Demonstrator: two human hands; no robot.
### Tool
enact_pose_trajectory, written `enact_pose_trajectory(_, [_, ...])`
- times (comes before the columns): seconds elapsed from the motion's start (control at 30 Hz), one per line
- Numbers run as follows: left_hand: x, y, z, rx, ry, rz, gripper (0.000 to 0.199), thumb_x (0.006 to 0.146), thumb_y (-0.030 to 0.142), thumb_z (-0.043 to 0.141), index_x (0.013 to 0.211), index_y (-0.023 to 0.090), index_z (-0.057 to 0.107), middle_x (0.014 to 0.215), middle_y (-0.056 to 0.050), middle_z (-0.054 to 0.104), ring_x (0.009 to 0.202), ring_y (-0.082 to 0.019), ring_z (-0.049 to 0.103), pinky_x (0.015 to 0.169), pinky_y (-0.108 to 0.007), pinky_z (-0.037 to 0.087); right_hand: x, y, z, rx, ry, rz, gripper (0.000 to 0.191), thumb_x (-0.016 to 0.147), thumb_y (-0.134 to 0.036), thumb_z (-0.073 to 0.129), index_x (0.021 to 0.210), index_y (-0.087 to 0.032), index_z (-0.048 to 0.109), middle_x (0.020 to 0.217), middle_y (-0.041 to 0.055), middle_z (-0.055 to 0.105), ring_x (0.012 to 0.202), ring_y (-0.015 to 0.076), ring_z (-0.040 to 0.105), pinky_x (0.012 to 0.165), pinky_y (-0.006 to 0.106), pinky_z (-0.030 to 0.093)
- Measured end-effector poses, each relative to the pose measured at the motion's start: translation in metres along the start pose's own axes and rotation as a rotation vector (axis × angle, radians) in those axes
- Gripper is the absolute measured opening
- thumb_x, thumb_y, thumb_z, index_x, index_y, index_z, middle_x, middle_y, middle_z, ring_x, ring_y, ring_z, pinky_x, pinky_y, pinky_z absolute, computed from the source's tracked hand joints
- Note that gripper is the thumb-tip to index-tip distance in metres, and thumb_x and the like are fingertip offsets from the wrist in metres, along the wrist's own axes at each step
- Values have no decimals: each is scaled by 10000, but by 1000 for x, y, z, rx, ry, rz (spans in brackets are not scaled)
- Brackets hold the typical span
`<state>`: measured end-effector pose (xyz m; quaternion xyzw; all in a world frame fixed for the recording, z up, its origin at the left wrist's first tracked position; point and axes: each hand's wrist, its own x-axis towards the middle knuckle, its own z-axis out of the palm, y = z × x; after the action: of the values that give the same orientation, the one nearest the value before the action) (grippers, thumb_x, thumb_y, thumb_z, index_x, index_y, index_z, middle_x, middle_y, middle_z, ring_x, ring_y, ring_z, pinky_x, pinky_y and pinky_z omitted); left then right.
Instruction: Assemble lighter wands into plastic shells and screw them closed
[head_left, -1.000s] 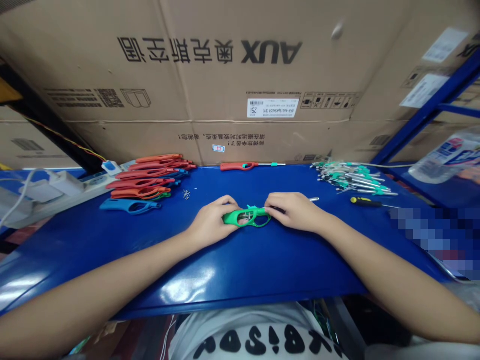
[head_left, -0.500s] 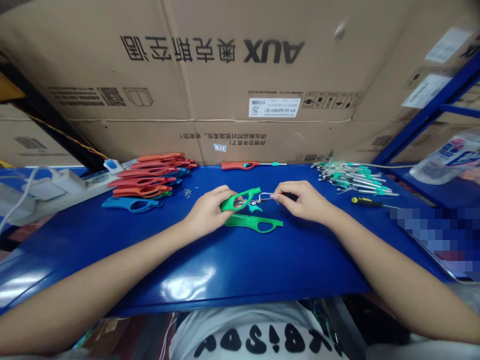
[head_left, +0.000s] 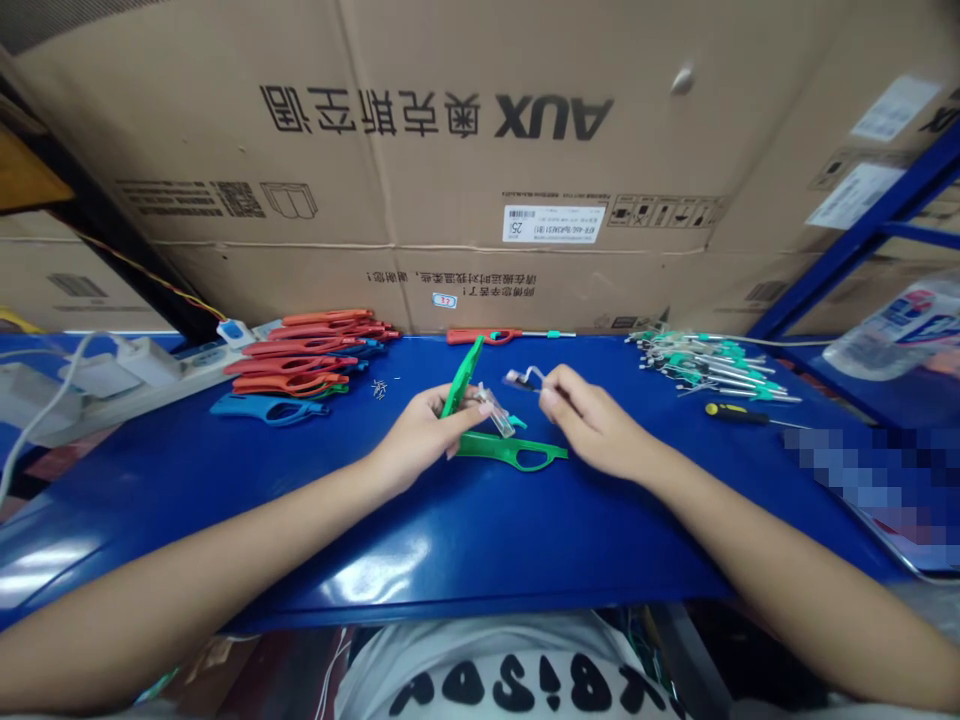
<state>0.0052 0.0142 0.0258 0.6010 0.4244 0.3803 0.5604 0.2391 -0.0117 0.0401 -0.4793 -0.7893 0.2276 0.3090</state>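
My left hand (head_left: 421,432) grips a green lighter casing half (head_left: 463,378), tilted up on its edge. A clear plastic fuel tank (head_left: 497,412) sticks out past the same hand's thumb. Between thumb and fingers, my right hand (head_left: 589,410) pinches a thin white tube with a small igniter part (head_left: 523,380) at its end. On the blue table below lies a second green casing half (head_left: 517,452), with a small teal trigger (head_left: 516,422) just above it.
A stack of red and orange casings (head_left: 300,350) and a blue casing (head_left: 268,408) lie left, near small screws (head_left: 379,389). One assembled red lighter (head_left: 484,337) lies at the back. Metal lighter rods (head_left: 705,365) and a screwdriver (head_left: 739,412) are on the right.
My left hand has turned the green casing half upright, and the clear tank now shows beside it. My right hand has drawn the tube and igniter part away to the right.
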Motion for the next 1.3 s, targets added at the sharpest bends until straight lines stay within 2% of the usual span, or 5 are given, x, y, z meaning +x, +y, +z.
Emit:
enact_pose_trajectory(0.2, [-10,-10,10,-9,-79,-81,400,765,470,765,1013,165,693,725,-1,644,522,-96,487,469,-214,362,-5,-11,25,-102,-140,-55,267,930,-403,608,1095,-218,510,912,23,668,691,146,566,631,261,377])
enact_pose_trajectory(0.43, [1,-23,-6,643,-90,457,263,925,328,617,1149,200,666,1146,-70,693,1053,-232,650,925,-366,496,8,11,19,-266,-86,-45,191,955,-204,463,1128,-194,542,1038,76,692,801,186,618,686,285,410])
enact_pose_trajectory(0.8, [1,-12,-21,1067,-382,477,390,926,531,623,1200,254,632,1104,-23,670,976,-213,680,740,-272,490,22,32,23,-373,-265,-100,167,961,-264,550,1113,-228,608,1150,52,701,1020,222,659,783,305,448])
enact_pose_trajectory(1.13, [-7,1,-23,1140,-418,435,612,909,660,554,1352,240,518,1228,-70,561,871,-210,659,723,-306,497,27,101,-126,-882,147,259,276,1006,-344,481,1181,-157,585,1190,183,643,988,264,592,718,332,362])
enact_pose_trajectory(1.3, [-10,2,-20,1215,-448,448,578,903,612,590,1337,235,529,1250,-71,558,873,-225,658,718,-326,494,9,150,-170,-903,51,311,183,969,-255,528,1030,-102,606,1060,224,639,914,240,558,782,347,374])
